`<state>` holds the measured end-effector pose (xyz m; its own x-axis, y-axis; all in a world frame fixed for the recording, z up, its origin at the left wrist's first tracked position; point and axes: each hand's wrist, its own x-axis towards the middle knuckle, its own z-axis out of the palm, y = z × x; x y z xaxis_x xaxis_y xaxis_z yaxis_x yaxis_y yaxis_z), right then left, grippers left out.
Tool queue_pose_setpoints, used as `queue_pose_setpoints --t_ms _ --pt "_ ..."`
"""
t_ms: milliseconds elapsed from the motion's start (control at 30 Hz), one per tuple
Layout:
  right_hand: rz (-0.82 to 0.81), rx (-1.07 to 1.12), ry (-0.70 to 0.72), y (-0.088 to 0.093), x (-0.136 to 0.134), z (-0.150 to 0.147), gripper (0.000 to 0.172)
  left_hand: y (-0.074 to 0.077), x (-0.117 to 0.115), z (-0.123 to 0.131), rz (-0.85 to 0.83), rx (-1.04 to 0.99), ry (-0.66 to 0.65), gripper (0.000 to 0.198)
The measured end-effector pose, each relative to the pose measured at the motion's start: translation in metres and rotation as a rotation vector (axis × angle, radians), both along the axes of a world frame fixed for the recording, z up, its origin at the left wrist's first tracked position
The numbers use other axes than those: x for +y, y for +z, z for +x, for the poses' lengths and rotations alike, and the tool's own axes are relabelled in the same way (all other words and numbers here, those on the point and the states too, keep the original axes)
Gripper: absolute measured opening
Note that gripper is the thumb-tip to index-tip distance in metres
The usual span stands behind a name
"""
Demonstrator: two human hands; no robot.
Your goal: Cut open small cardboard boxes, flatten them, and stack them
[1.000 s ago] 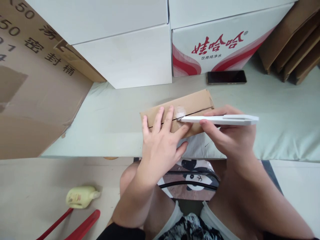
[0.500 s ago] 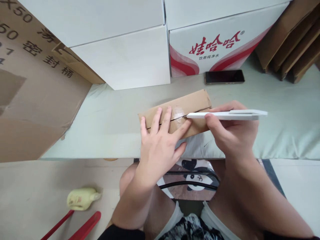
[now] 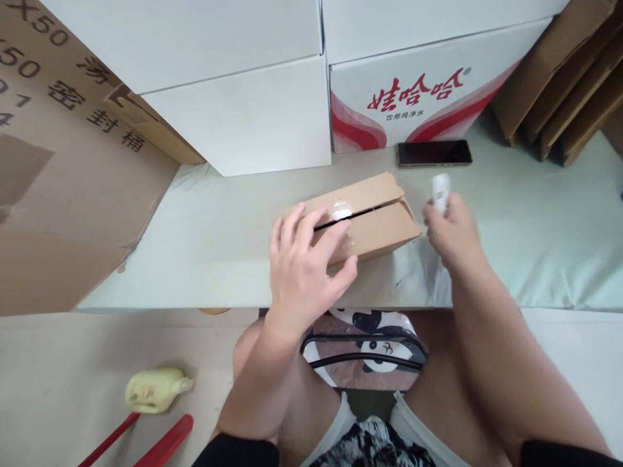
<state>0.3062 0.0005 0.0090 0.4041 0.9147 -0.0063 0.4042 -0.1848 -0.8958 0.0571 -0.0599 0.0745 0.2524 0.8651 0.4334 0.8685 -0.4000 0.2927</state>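
Observation:
A small brown cardboard box point(image 3: 377, 224) lies slantwise on the pale green cloth, a dark gap running between its top flaps. Clear tape point(image 3: 342, 210) sits across that seam near the middle. My left hand point(image 3: 304, 259) rests over the box's left end, fingers bent and apart, covering that end. Off the box's right end, my right hand point(image 3: 455, 227) is closed around a white box cutter point(image 3: 440, 192), which points away from me. Motion blurs the cutter, and I cannot make out its blade.
White cartons point(image 3: 243, 130) and a red-lettered carton point(image 3: 418, 97) stand behind, with a phone point(image 3: 434, 153) before them. Folded cardboard point(image 3: 559, 84) leans at right; a large carton point(image 3: 73, 175) stands left. On the floor lie a yellow bottle point(image 3: 156, 390) and red handles point(image 3: 165, 444).
My right hand has lifted the box cutter off the seam and moved right, turning it. The gap between the flaps is wider. My left hand's fingers have bent and drawn back slightly.

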Motion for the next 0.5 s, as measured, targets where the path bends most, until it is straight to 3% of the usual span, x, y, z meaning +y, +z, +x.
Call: queue_pose_setpoints --t_ms 100,167,267,400,500 --pt "-0.359 -0.342 0.174 -0.009 -0.002 -0.002 0.031 -0.003 0.003 -0.001 0.086 -0.226 0.063 0.026" --pt "-0.417 -0.503 0.279 -0.011 -0.003 -0.006 0.043 -0.004 0.005 -0.004 0.117 -0.382 0.089 0.019" --pt "-0.218 -0.537 0.272 -0.010 -0.002 -0.012 0.043 -0.004 0.007 -0.013 0.110 -0.562 0.133 0.010" --pt "0.147 -0.183 0.192 -0.001 -0.005 -0.020 0.026 -0.003 0.012 -0.025 0.054 -0.641 0.255 0.020" --pt "0.343 -0.019 0.161 0.010 -0.011 -0.025 0.019 -0.008 0.020 -0.033 0.007 -0.650 0.299 0.017"
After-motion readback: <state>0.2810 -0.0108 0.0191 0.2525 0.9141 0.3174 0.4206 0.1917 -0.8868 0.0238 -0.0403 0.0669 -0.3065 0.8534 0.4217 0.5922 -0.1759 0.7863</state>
